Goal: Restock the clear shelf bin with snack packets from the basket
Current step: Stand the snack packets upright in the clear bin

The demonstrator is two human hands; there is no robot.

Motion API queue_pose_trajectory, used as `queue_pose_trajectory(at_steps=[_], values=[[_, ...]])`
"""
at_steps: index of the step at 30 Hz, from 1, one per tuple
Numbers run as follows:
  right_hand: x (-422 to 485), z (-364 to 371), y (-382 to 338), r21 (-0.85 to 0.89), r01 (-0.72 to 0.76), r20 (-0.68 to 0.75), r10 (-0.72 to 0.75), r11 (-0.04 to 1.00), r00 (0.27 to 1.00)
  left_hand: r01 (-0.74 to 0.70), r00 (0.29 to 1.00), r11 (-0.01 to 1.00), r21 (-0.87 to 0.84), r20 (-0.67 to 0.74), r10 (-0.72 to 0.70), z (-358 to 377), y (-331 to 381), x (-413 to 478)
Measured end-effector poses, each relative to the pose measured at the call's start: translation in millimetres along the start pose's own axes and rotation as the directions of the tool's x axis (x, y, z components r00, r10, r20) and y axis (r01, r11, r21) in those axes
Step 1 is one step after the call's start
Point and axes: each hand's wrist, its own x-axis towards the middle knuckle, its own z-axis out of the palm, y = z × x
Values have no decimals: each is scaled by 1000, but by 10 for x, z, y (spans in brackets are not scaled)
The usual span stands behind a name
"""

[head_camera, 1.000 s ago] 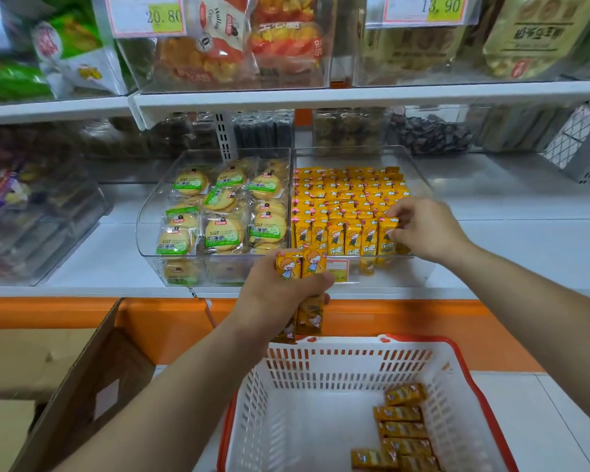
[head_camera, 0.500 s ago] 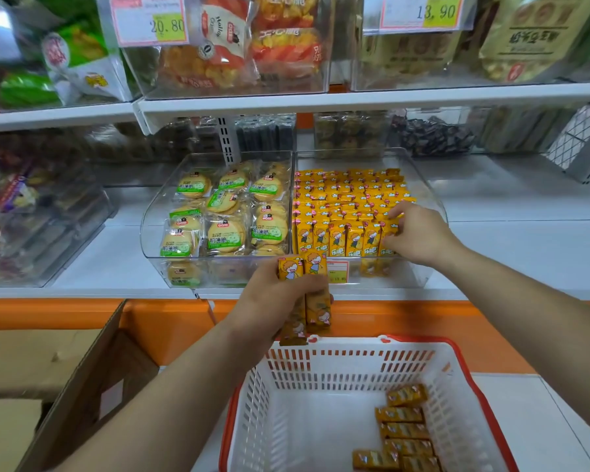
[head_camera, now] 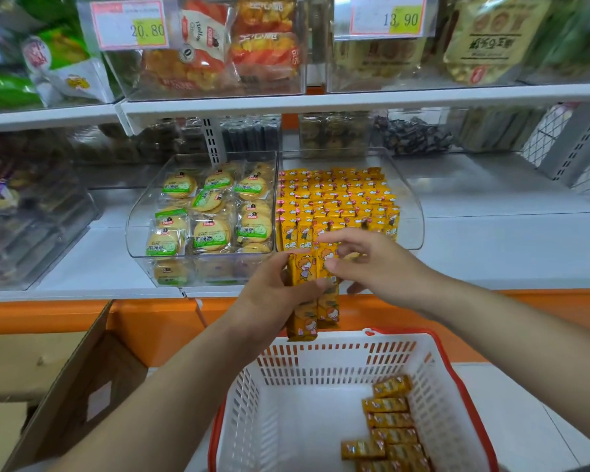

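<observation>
While the left hand (head_camera: 273, 294) is gripping a bundle of yellow snack packets (head_camera: 305, 301) upright, just in front of the clear shelf bin (head_camera: 413, 212) and above the white basket (head_camera: 338, 366), the right hand (head_camera: 372, 267) is pinching the top of one packet in that bundle between thumb and forefinger, other fingers loosely curled. Matching rows (head_camera: 338, 199) are standing in the bin. Loose packets (head_camera: 392, 424) are lying flat at the basket's right side. Round biscuit packs (head_camera: 212, 212) are filling the adjacent left bin.

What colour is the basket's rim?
Red rim on a white basket; head view shows it best.
</observation>
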Motion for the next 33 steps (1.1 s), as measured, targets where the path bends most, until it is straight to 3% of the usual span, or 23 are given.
queue_pose_trajectory(at_steps=[5, 9, 13, 16, 20, 25, 29, 33], values=[[-25, -114, 4, 72, -16, 2, 16, 997, 1000, -4, 1000, 995, 103, -14, 5, 0, -36, 10], [50, -441, -23, 35, 21, -178, -14, 999, 984, -20, 999, 984, 176, -39, 27, -66, -34, 27], [157, -875, 95, -219, 30, -377, -113, 975, 919, -58, 995, 973, 226, -68, 75, -107, -26, 33], [258, -1042, 279, -465, -63, -454, -177, 883, 873, -60, 993, 970, 237, -88, 83, -95, -35, 46], [472, -1090, 537, -697, -161, -422, -219, 698, 880, -68, 991, 963, 262, -90, 94, -53, -37, 71], [649, -1019, 714, -763, -122, -334, -224, 635, 916, -79, 989, 961, 264, -98, 108, -53, -50, 103], [719, -958, 805, -723, -145, -326, -148, 675, 934, -73, 989, 965, 251, -103, 101, -77, -60, 124], [794, -874, 813, -761, -182, -331, -132, 623, 934, -83, 989, 969, 235, -97, 108, -97, -82, 139]])
